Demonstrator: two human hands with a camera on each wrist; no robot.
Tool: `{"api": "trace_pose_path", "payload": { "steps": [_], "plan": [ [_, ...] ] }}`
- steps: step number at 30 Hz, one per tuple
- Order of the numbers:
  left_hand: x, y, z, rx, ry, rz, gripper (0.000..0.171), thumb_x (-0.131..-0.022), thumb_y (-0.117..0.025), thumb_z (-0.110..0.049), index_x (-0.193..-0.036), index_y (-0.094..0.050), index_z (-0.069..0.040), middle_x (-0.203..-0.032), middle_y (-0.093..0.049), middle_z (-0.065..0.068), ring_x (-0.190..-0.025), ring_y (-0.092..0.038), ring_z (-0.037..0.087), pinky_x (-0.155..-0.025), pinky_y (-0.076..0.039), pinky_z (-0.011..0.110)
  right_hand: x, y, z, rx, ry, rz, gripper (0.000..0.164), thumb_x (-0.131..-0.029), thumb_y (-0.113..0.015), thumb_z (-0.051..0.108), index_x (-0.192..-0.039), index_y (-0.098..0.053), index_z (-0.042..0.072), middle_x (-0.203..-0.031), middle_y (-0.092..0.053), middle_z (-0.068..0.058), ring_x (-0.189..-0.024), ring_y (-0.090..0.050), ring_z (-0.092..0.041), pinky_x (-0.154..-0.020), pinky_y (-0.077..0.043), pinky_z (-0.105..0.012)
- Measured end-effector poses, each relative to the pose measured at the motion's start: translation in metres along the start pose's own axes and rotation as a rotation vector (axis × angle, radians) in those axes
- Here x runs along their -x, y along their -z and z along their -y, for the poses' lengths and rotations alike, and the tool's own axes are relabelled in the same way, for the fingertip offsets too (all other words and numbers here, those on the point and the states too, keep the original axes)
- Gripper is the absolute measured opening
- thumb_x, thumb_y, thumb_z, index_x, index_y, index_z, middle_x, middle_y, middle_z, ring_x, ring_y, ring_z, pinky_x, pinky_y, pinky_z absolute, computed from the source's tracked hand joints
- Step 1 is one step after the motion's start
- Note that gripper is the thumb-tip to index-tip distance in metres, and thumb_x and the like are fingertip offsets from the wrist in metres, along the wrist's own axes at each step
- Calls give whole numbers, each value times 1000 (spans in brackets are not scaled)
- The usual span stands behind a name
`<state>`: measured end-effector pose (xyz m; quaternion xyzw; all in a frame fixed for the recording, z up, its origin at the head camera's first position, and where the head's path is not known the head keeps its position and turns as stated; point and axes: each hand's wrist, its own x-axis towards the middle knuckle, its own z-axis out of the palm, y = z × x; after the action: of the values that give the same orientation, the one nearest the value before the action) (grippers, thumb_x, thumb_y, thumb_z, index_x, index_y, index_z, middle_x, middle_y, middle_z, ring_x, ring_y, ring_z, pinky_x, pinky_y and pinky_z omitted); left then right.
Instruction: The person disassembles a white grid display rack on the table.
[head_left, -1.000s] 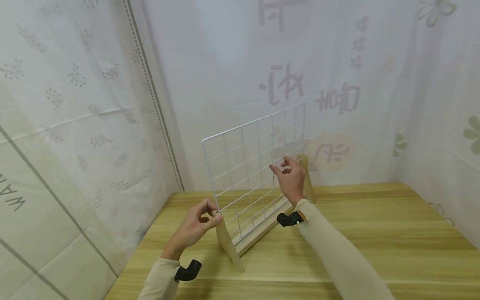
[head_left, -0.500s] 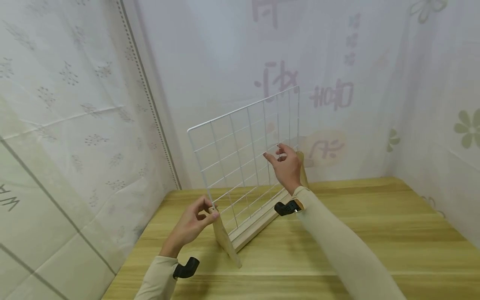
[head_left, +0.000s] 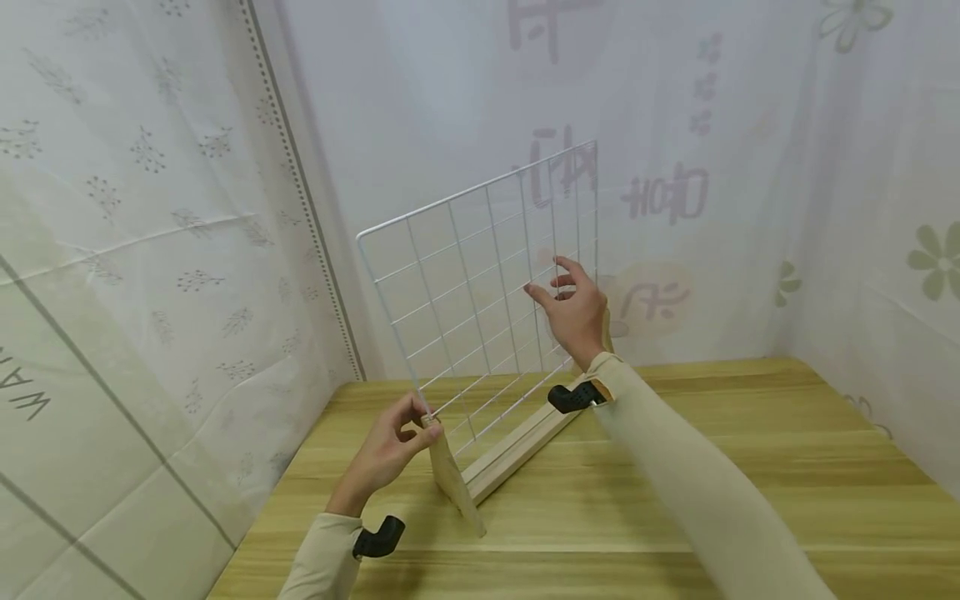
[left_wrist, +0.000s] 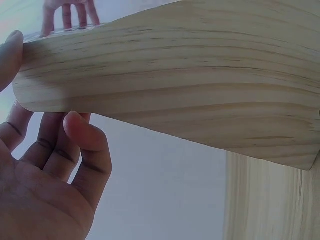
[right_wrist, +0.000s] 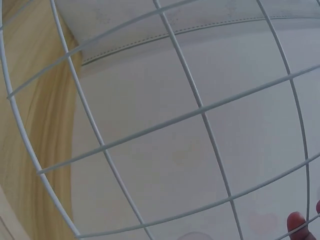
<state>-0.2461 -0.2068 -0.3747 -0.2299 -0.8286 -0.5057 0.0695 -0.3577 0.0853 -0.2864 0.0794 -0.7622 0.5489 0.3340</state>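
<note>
A white wire grid panel [head_left: 486, 185] stands tilted above a wooden stand, its lower edge raised off the stand's grooved crossbar [head_left: 517, 450]. My right hand [head_left: 577, 312] grips the grid's wires toward its right side; in the right wrist view only fingertips [right_wrist: 296, 220] show at the corner, by the wires. My left hand [head_left: 390, 442] holds the top of the stand's left wooden side panel [head_left: 455, 482], beside the grid's left edge. Up close, the left wrist view shows this side panel [left_wrist: 165, 80] between thumb and fingers. My right hand mostly hides the right side panel [head_left: 607, 333].
The stand rests on a wood-grain table [head_left: 712, 467]. Patterned white cloth [head_left: 187, 183] hangs at the left, and more cloth [head_left: 450, 92] hangs behind and at the right. Black wrist mounts [head_left: 378, 537] sit on both forearms.
My right hand has risen with the grid, which has lifted clear of the crossbar and shifted a little left. My left hand has kept its hold on the side panel.
</note>
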Motion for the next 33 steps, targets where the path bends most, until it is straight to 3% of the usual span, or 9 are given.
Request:
{"api": "trace_pose_path", "payload": {
  "steps": [8,18,22,27,33],
  "plan": [
    [2,-3,2,4,12,-15,17,-96,-68,-15,-101,-56,-5,-117,-62,17,-99,-60,5,-79,-52,27,-12,3,16,-40,-19,-26,63,-84,-82,38,-139,-58,19,-110,-69,-16,-89,-68,-30,-69,-51,-32],
    [2,-6,4,34,-32,-17,15,-96,-67,-13,-101,-56,-5,-110,-60,14,-93,-57,5,-76,-52,26,-21,14,41,-36,48,-46,62,-83,-82,38,-138,-59,21,-104,-68,-11,-82,-68,-25,-66,-50,-25],
    [2,-9,5,37,-27,-15,16,-96,-67,-13,-105,-57,-4,-113,-60,21,-89,-55,5,-72,-51,25,-28,25,48,-26,80,-74,62,-85,-81,37,-139,-58,20,-105,-68,-12,-83,-68,-27,-71,-53,-27],
    [3,-7,5,7,-4,-26,15,-97,-67,-15,-105,-58,-5,-121,-62,21,-95,-57,6,-77,-51,25,-35,46,53,8,74,-97,62,-85,-81,40,-140,-57,22,-107,-68,-13,-86,-70,-28,-74,-53,-28],
    [2,-2,3,-10,3,-23,16,-98,-66,-16,-106,-58,-5,-121,-62,19,-97,-57,6,-78,-51,25,-32,73,35,89,65,-99,63,-87,-78,41,-142,-54,22,-110,-66,-13,-86,-67,-26,-73,-48,-25]
  ]
}}
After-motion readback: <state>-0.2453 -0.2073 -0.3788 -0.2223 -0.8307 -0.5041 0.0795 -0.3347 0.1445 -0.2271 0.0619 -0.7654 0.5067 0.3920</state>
